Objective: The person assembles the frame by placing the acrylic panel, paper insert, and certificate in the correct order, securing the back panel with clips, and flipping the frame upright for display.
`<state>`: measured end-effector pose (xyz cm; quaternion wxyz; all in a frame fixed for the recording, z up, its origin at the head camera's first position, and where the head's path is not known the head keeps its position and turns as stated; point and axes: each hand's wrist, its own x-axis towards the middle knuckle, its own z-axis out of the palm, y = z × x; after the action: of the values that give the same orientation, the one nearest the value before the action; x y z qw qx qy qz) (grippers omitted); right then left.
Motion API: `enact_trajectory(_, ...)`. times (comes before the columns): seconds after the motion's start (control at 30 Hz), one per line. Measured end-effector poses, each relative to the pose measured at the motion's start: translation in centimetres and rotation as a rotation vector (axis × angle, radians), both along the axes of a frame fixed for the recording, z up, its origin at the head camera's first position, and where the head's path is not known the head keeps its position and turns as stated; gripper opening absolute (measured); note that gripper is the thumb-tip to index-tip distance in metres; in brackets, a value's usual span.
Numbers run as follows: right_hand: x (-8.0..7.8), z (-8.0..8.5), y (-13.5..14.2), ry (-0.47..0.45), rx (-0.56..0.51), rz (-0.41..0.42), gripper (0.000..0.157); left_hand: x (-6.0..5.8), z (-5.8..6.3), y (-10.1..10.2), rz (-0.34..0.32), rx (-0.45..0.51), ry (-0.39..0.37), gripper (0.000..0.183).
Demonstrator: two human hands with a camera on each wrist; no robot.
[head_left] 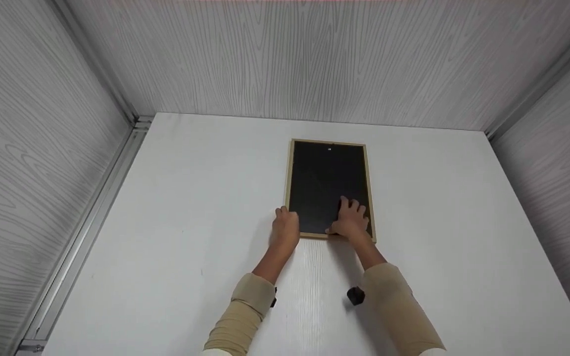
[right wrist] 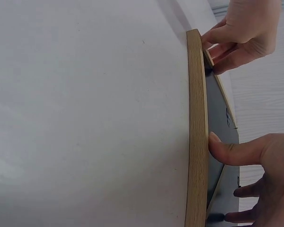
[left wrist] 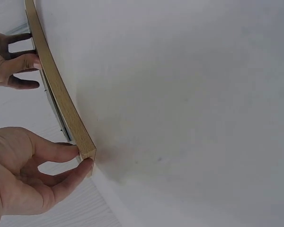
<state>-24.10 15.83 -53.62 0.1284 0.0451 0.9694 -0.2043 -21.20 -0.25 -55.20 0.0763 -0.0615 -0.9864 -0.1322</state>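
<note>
The picture frame (head_left: pixel 329 173) lies on the bench (head_left: pixel 206 188), black backing (head_left: pixel 314 198) upward. The left hand (head_left: pixel 286 228) pinches its near-left corner; the right hand (head_left: pixel 351 220) spreads over the backing. Uneven pressure could twist the frame.

White desk (head_left: pixel 206 188) among grey wood-grain panels

The desk spreads across the middle and bottom of the head view, with small faint marks (head_left: pixel 202 272) at lower left; a back panel (head_left: pixel 305 59) fills the top of the frame, a left panel (head_left: pixel 42 148) the left edge and a right panel (head_left: pixel 562 143) the right edge, all with wavy grain; a metal rail (head_left: pixel 90 231) slants beside the desk down to the lower left, a grey corner strip (head_left: pixel 94 59) runs at upper left, and a thin red line (head_left: pixel 285 0) follows the top edge
</note>
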Motion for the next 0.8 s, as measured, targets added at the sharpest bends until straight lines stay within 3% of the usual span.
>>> enact_trajectory(0.2, -0.4, 0.2, -0.7, -0.064, 0.024, 0.007, 0.099, 0.3, 0.0, 0.3, 0.050, -0.016, -0.026, 0.011)
enact_trajectory(0.53, -0.7, 0.5, -1.1, -0.075, 0.057, 0.029, 0.098, 0.0, 0.4, 0.4, 0.107, -0.061, -0.035, 0.012)
enact_trajectory(0.8, -0.7, 0.5, -1.1, -0.071, 0.023, 0.025, 0.096, -0.5, 0.7, 0.2, 0.082, -0.114, -0.072, 0.013)
